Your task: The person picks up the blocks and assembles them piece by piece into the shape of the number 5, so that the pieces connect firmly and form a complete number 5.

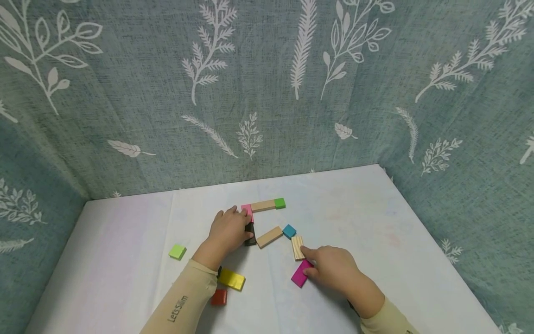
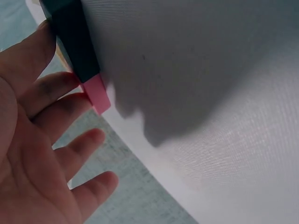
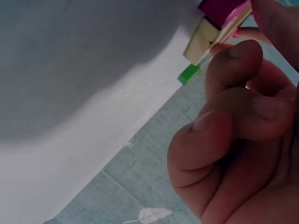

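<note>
Blocks lie flat on a white-covered table. In the head view my left hand (image 1: pixel 228 230) touches a pink block (image 1: pixel 248 209) with its forefinger and a black block (image 1: pixel 251 234) with its thumb. The left wrist view shows these fingers along one side of the black block (image 2: pixel 72 39) and pink block (image 2: pixel 96 93), other fingers spread. My right hand (image 1: pixel 335 269) has its forefinger at a striped light wooden block (image 1: pixel 297 247) and its thumb on a magenta block (image 1: pixel 301 273). Its remaining fingers are bent in the right wrist view, beside the magenta block (image 3: pixel 219 9).
A plain wooden block (image 1: pixel 263 206) and a green block (image 1: pixel 280 203) extend right from the pink one. Another wooden block (image 1: pixel 269 237) and a blue block (image 1: pixel 289 231) lie between the hands. Lime (image 1: pixel 177 252), yellow (image 1: pixel 232 279) and red blocks (image 1: pixel 219 297) lie near the left forearm.
</note>
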A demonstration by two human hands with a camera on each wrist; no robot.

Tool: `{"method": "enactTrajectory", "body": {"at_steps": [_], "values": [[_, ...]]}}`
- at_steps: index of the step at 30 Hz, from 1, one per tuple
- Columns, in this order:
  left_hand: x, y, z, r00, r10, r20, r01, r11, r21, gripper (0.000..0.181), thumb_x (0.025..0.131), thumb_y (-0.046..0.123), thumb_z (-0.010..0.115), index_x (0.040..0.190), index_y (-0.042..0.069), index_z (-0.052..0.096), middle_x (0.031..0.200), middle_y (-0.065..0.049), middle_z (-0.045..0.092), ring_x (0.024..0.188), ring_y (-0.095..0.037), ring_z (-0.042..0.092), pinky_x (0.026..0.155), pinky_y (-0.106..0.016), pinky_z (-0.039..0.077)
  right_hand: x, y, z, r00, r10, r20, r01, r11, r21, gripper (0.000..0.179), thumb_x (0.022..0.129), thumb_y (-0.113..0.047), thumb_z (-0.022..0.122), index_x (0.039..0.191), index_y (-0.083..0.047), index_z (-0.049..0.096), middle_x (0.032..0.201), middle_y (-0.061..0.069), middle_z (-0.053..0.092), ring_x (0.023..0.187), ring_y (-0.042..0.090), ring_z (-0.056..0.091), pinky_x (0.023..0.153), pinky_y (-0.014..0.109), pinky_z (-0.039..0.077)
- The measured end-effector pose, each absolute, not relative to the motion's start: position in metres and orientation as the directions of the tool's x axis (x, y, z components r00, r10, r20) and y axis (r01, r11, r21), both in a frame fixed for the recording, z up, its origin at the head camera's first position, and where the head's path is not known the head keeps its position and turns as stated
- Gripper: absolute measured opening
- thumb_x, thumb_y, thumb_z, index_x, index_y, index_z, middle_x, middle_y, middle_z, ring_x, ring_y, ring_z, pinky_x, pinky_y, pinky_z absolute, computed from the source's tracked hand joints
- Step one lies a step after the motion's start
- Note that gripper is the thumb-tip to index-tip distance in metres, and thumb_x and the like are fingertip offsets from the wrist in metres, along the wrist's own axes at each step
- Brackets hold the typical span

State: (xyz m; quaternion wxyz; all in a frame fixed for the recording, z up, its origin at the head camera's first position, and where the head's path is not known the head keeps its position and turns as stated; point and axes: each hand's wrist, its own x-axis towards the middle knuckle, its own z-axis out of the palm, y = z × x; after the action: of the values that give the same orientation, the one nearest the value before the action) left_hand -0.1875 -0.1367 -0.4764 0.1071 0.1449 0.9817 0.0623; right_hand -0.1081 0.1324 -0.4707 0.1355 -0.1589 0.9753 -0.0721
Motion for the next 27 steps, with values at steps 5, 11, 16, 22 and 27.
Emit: {"method": "enactTrajectory", "body": {"at_steps": [5,11,16,22,27], "values": [[-0.189,-0.134,-0.476,-0.93,0.309,-0.198,0.29,0.949,0.121,0.055,0.088,0.038,0.077,0.136,0.013,0.065,0.148,-0.007,0.057,0.143,-0.036,0.045,0.113,-0.062,0.037,-0.111,0.134,-0.469,-0.912,-0.316,-0.263,-0.277,0.945,-0.175,0.051,0.082,-0.042,0.081,0.13,-0.029,0.07,0.103,0.0,0.079,0.094,0.019,0.072,0.057,0.033,0.049],[-0.187,-0.132,-0.475,-0.927,0.322,-0.192,0.314,0.947,0.074,0.056,0.089,0.038,0.076,0.136,0.01,0.064,0.148,-0.006,0.057,0.142,-0.034,0.047,0.113,-0.061,0.038,-0.116,0.132,-0.467,-0.903,-0.31,-0.296,-0.257,0.944,-0.205,0.052,0.079,-0.04,0.084,0.128,-0.026,0.072,0.112,0.002,0.077,0.099,0.019,0.071,0.059,0.033,0.048],[-0.18,-0.124,-0.47,-0.912,0.394,-0.11,0.401,0.915,-0.044,0.048,0.095,0.022,0.07,0.14,0.012,0.061,0.147,-0.003,0.058,0.138,-0.029,0.053,0.109,-0.057,0.044,-0.122,0.128,-0.468,-0.897,-0.296,-0.329,-0.234,0.948,-0.215,0.049,0.078,-0.039,0.086,0.124,-0.026,0.074,0.098,-0.005,0.076,0.079,0.009,0.058,0.056,0.03,0.038],[-0.148,-0.122,-0.448,-0.889,0.406,0.21,0.414,0.91,-0.007,0.045,0.087,0.03,0.08,0.126,0.01,0.07,0.129,-0.005,0.071,0.12,-0.026,0.066,0.098,-0.049,0.054,-0.125,0.126,-0.465,-0.894,-0.281,-0.35,-0.214,0.952,-0.217,0.047,0.076,-0.038,0.087,0.121,-0.027,0.076,0.094,-0.006,0.075,0.073,0.011,0.049,0.056,0.03,0.035],[-0.114,-0.141,-0.435,-0.927,0.228,0.299,0.276,0.953,0.128,0.022,0.086,0.034,0.079,0.098,0.015,0.079,0.087,0.0,0.077,0.074,-0.022,0.071,0.065,-0.037,0.058,-0.126,0.128,-0.464,-0.894,-0.281,-0.348,-0.209,0.95,-0.23,0.048,0.075,-0.037,0.088,0.12,-0.026,0.076,0.091,-0.006,0.074,0.072,0.012,0.049,0.056,0.03,0.035]]}}
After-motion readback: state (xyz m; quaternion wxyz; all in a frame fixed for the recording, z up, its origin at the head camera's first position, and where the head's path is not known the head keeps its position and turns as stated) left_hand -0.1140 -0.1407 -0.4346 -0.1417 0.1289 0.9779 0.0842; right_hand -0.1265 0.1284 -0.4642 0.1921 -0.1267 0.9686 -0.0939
